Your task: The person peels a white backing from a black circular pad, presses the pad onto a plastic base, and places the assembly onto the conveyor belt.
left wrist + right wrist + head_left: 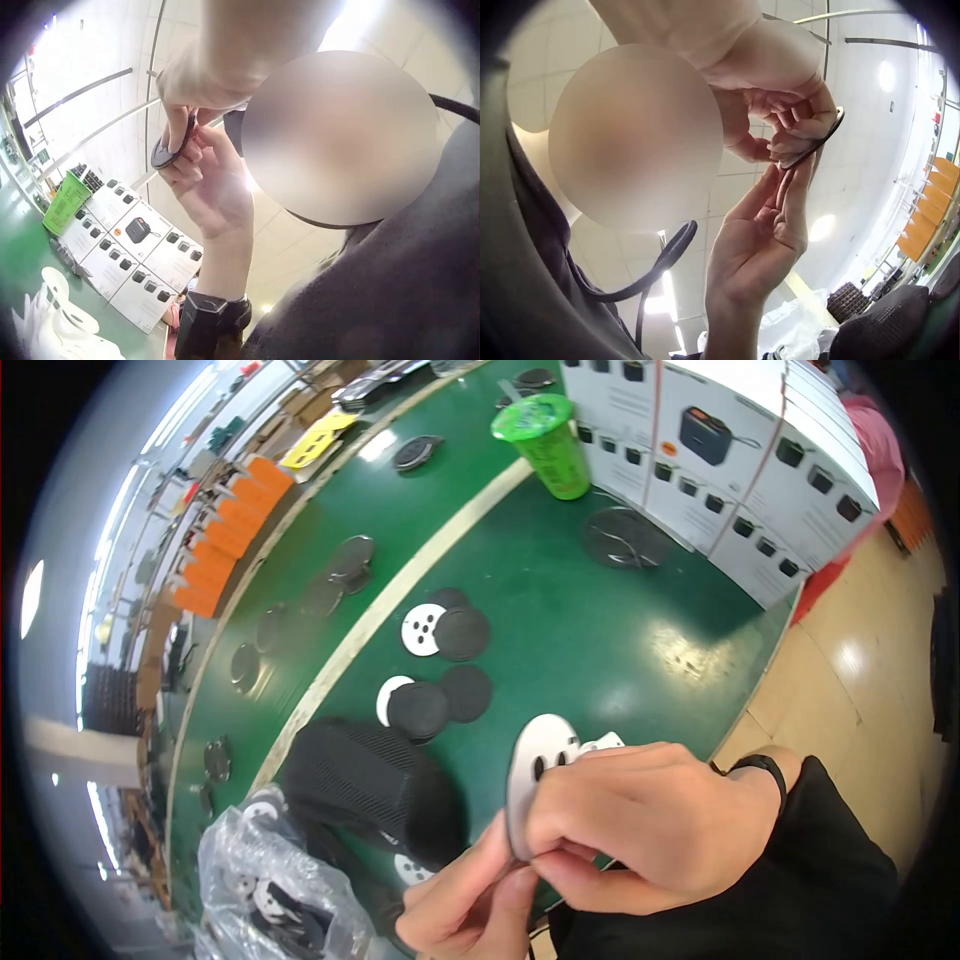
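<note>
A round disc [545, 750], white with black oval holes on its face and dark along its edge, stands tilted between my hands. My right hand [650, 830] pinches it from the right, fingers curled. At its lower edge, the left hand's [470, 910] thumb and fingers pinch it; the right wrist view shows the left hand [757, 244] below the disc [810, 146]. Beside the hands lie a black mesh-covered piece [370, 785] and a white holed disc [410, 870]. Farther off rest a white holed disc [420, 630] and black discs [418, 708].
A clear plastic bag [290, 870] containing black and white pieces sits at lower left. Printed white boxes [720, 460] and a green cup [550, 445] stand at the back right of the green table [560, 620]. Orange bins [230, 540] line the far left.
</note>
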`<state>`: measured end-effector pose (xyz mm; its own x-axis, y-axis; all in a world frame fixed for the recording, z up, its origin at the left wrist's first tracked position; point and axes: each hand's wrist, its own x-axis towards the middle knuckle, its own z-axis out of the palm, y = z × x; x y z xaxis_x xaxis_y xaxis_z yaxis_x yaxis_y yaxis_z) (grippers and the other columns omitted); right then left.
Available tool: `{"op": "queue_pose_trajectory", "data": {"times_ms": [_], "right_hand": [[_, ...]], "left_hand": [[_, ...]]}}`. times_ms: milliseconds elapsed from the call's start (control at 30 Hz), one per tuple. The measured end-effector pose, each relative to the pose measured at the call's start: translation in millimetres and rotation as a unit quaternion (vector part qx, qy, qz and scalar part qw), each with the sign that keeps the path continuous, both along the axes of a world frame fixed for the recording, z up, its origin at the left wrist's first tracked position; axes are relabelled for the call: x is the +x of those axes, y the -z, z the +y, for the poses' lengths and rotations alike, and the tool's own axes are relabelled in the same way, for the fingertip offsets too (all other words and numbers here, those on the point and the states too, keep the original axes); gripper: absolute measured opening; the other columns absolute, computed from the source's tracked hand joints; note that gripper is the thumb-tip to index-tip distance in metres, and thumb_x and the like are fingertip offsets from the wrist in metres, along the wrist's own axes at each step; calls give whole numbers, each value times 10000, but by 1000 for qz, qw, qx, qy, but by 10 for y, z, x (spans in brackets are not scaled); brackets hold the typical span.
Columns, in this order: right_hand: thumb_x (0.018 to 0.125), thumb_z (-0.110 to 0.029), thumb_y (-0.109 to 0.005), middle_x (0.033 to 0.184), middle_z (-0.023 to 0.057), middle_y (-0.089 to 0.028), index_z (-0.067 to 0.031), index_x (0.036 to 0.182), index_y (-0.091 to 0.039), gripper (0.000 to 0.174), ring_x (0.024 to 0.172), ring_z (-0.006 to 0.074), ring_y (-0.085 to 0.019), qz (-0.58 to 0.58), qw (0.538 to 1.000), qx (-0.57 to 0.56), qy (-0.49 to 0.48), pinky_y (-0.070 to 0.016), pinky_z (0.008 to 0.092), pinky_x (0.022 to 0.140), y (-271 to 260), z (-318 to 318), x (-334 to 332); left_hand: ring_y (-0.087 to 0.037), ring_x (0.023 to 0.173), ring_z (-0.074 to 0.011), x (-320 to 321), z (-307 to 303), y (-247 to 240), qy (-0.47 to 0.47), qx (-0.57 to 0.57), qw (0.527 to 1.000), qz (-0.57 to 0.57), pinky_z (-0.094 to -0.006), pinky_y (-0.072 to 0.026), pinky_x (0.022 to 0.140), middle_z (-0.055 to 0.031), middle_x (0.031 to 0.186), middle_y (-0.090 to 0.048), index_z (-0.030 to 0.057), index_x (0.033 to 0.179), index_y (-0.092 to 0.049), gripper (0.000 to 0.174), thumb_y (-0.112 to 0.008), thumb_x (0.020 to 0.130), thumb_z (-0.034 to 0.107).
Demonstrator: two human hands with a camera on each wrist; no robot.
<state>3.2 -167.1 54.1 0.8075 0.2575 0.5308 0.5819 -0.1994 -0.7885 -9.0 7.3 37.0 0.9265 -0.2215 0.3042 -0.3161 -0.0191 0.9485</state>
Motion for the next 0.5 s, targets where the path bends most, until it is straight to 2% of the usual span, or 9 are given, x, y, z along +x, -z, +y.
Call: {"op": "queue_pose_trajectory", "data": {"times_ms": [33,233,500], "right_hand": [[717,13,-625,651,57,-484,-29,796,-512,144,544,220,-504,1,1000,8,-2,-406,305,489,18,-2,-1],[724,13,-617,676,79,-474,-13,810,-497,151,553,249,-493,-4,1000,26,2,-403,316,486,47,31,19],[735,5,-608,703,100,-474,8,809,-483,145,557,266,-494,-15,999,28,8,-418,330,491,57,32,4]], "left_hand": [[-590,921,-184,30,-6,4,3,21,999,-36,-259,-429,843,-190,1024,-619,-143,1124,-524,324,-553,807,-81],[-603,909,-192,37,-7,60,-29,43,996,-67,-265,-429,848,-201,986,-634,-133,1094,-550,301,-571,800,-73],[-608,937,-238,0,-26,72,-31,9,997,-63,-308,-430,875,-251,1010,-613,-128,1068,-567,277,-574,794,-84]]}}
